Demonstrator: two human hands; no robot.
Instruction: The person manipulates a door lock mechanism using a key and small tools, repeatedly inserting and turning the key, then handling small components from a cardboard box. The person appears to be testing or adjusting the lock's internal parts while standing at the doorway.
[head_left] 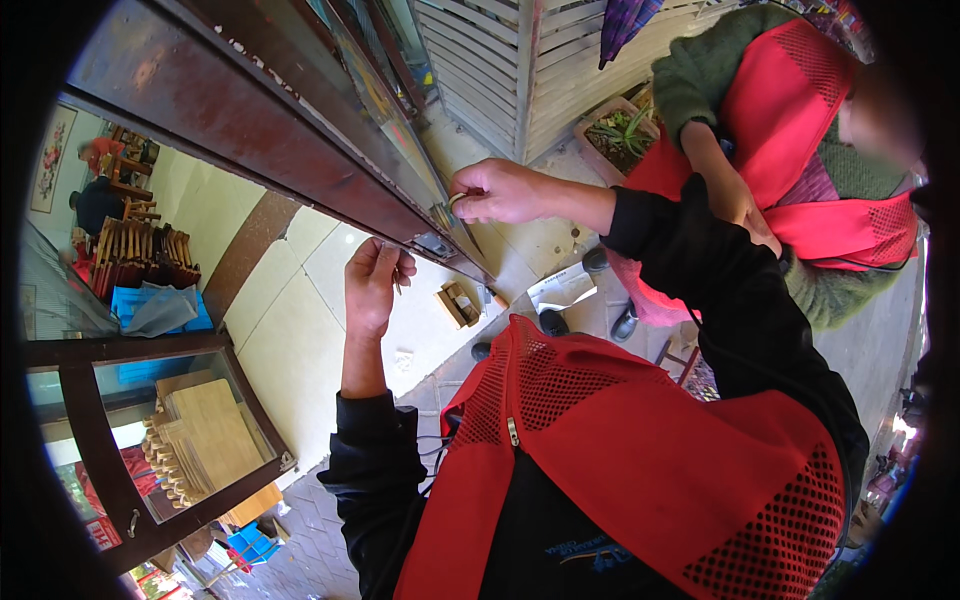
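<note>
A dark brown door with worn paint runs slantwise from the upper left toward the middle. A metal lock plate is set in its edge near the lower end. My left hand is closed beside this lock on the left face, thumb and fingers pinched together. A small thin metal piece shows below its fingers, too small to name. On the door's other face, my right hand is closed with thumb and forefinger around a small thing I cannot make out.
A small open box and a white paper sheet lie on the floor. Another person in a red vest sits at the right, by a planter. A glazed door stands at lower left, with stacked wooden boards behind it.
</note>
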